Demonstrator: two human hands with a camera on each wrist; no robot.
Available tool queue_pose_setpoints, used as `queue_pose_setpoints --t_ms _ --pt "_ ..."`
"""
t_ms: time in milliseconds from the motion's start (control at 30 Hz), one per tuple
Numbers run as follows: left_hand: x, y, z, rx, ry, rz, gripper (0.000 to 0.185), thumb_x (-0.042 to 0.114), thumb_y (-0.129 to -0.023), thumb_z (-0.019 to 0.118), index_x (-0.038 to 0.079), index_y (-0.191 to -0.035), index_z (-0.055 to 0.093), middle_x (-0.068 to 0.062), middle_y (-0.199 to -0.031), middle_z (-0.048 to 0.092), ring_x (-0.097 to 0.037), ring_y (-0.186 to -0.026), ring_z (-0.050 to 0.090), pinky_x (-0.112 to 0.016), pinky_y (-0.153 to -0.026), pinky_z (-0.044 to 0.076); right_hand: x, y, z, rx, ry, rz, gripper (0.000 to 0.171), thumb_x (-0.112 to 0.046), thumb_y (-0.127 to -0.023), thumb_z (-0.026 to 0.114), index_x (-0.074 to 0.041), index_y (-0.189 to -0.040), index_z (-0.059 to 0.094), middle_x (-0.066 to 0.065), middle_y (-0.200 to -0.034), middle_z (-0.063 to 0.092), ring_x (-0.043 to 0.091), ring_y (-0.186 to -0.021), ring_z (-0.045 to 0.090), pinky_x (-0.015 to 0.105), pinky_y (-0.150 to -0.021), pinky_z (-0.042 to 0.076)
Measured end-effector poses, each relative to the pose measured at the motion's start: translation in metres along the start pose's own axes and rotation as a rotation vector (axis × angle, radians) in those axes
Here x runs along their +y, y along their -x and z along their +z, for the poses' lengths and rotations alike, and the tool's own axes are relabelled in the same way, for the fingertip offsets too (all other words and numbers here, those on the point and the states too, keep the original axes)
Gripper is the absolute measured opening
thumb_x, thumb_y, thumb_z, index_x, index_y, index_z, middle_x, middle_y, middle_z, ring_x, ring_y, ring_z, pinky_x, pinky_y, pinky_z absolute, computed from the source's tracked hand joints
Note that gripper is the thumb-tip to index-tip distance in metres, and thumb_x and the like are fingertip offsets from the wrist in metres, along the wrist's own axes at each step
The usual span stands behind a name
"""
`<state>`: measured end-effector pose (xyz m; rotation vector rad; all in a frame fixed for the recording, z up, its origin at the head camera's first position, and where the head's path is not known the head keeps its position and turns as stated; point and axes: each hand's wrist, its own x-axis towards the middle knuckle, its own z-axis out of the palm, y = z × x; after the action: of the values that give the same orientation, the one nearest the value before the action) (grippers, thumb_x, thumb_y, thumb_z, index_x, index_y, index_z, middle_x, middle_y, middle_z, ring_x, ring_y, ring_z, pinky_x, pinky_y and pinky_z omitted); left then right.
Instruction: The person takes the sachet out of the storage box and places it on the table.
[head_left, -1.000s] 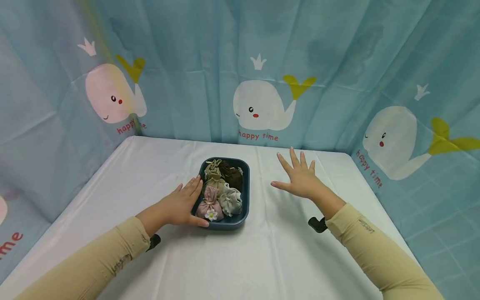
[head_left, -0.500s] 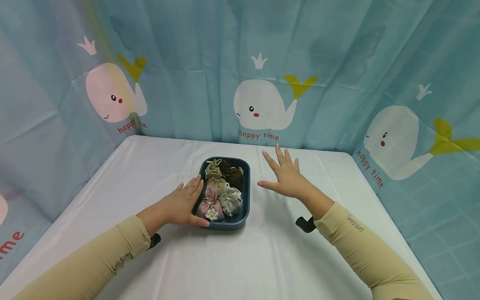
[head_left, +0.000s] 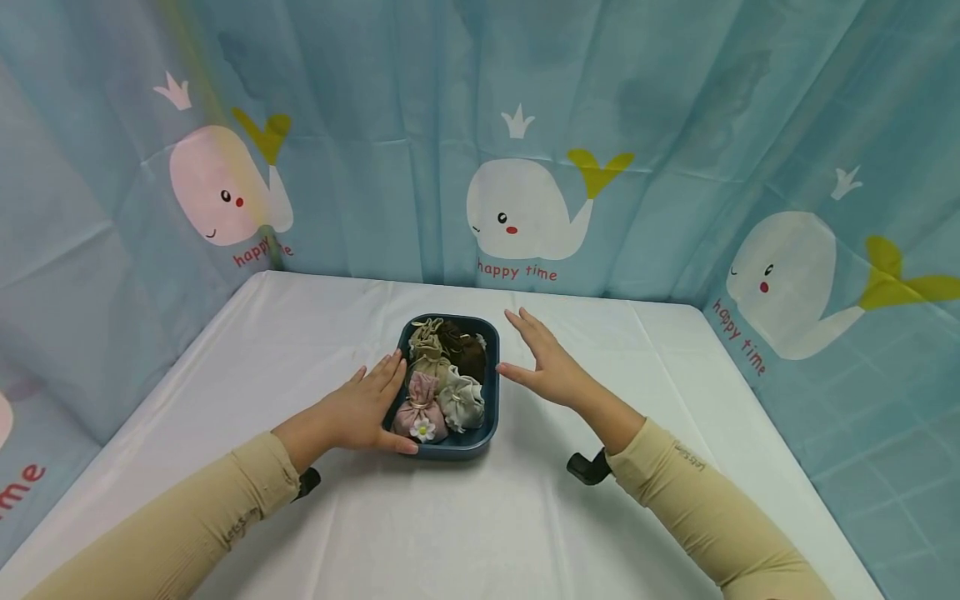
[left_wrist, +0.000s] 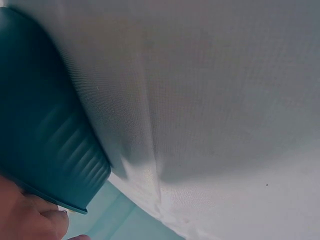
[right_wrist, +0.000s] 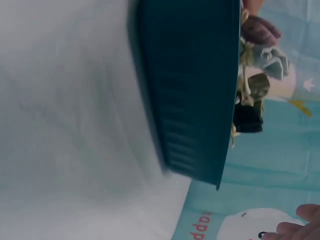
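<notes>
A dark blue plastic basket (head_left: pixel 453 452) stands on the white-covered table, holding several small drawstring pouches. Among them are a pink pouch (head_left: pixel 415 417) with a white flower, a pale grey pouch (head_left: pixel 462 402), a dark brown pouch (head_left: pixel 471 357) and a tan pouch (head_left: pixel 429 337). Along the basket's left rim lies my left hand (head_left: pixel 360 410), fingers straight, thumb by the front left corner. My right hand (head_left: pixel 553 372) is beside the right rim, fingers extended, thumb tip close to the rim; contact is unclear. The right wrist view shows the basket's ribbed side (right_wrist: pixel 187 100) with pouches poking above it.
A white cloth (head_left: pixel 420 533) covers the table. Behind and at both sides hangs a light blue curtain (head_left: pixel 360 200) with printed whales. A black piece (head_left: pixel 588 468) shows under the right wrist, another black piece (head_left: pixel 307 482) under the left.
My right hand has moved left from the table's right side to the basket's right rim, its spread fingers drawing closer together. My left hand and the basket have stayed put.
</notes>
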<state>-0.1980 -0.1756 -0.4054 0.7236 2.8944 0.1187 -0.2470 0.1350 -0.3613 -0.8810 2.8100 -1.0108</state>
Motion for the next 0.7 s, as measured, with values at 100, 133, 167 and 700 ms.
queue_pose_setpoints --t_ms 100,133,167,700 --pt "-0.001 0.0 0.001 0.001 0.0 0.004 0.128 0.087 -0.061 0.043 0.0 -0.146 0.004 -0.017 -0.152 -0.002 -0.031 -0.139 0.001 -0.057 -0.106 0.012 -0.001 0.0 0.004 0.02 -0.055 -0.022 0.077 -0.05 -0.085 0.058 -0.03 -0.147 0.016 0.002 -0.153 0.012 0.024 -0.138 0.014 0.055 -0.105 0.021" --pt "-0.001 -0.001 0.001 -0.001 -0.001 0.002 0.128 0.087 -0.06 0.043 0.0 -0.146 0.004 -0.017 -0.152 -0.002 -0.031 -0.139 0.001 -0.057 -0.106 0.012 -0.002 -0.001 0.005 0.024 -0.083 -0.027 0.076 -0.048 -0.086 0.058 -0.03 -0.147 0.018 0.002 -0.152 0.015 0.024 -0.138 0.018 0.053 -0.105 0.023" --pt "-0.001 -0.001 0.001 -0.002 0.0 0.0 0.128 0.088 -0.06 0.042 0.0 -0.146 0.004 -0.017 -0.152 -0.002 -0.031 -0.139 0.001 -0.057 -0.106 0.012 -0.002 -0.001 0.007 0.026 -0.115 -0.028 0.074 -0.045 -0.086 0.059 -0.031 -0.146 0.019 0.001 -0.151 0.018 0.022 -0.137 0.02 0.051 -0.105 0.025" --pt "0.0 0.0 -0.001 -0.008 0.017 -0.001 0.129 0.088 -0.06 0.042 0.0 -0.146 0.005 -0.017 -0.152 -0.002 -0.031 -0.139 0.001 -0.056 -0.106 0.012 -0.017 0.003 0.032 -0.113 -0.347 -0.07 0.076 -0.022 -0.081 0.071 -0.015 -0.144 0.03 0.012 -0.144 0.034 0.025 -0.129 0.036 0.047 -0.103 0.03"
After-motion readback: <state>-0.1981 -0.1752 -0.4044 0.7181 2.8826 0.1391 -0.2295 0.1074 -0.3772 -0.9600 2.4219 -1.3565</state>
